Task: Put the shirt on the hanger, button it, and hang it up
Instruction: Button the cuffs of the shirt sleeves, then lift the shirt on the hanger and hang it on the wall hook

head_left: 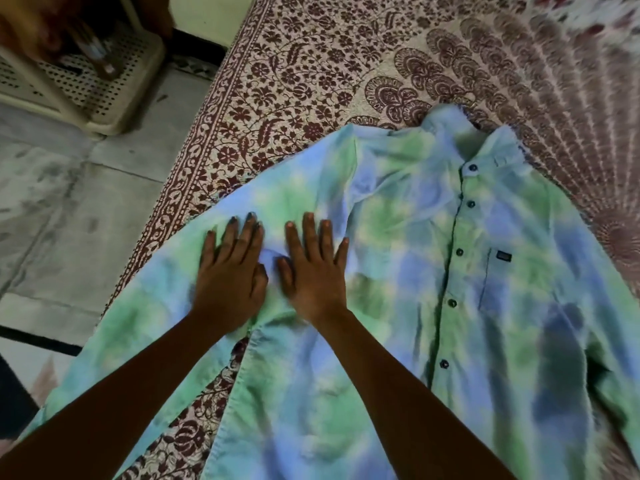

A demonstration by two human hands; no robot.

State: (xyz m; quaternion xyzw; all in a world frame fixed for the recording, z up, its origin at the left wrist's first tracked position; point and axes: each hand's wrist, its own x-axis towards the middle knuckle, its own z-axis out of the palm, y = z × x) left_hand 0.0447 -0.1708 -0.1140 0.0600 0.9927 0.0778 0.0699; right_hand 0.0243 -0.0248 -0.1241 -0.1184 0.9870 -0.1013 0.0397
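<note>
A blue and green tie-dye shirt (pixel 408 271) lies flat and face up on a bed, collar at the far end. Its front placket shows several dark buttons, done up. A chest pocket sits right of the placket. My left hand (pixel 230 271) presses flat on the shirt's left sleeve near the armpit, fingers straight. Beside it, my right hand (pixel 313 271) lies flat on the cloth too, fingers spread. Both thumbs nearly meet. No hanger is in view.
The bed is covered by a maroon and cream printed bedsheet (pixel 294 81). Its left edge drops to a grey tiled floor (pixel 69 202). A cream plastic rack (pixel 86 81) stands on the floor at the far left.
</note>
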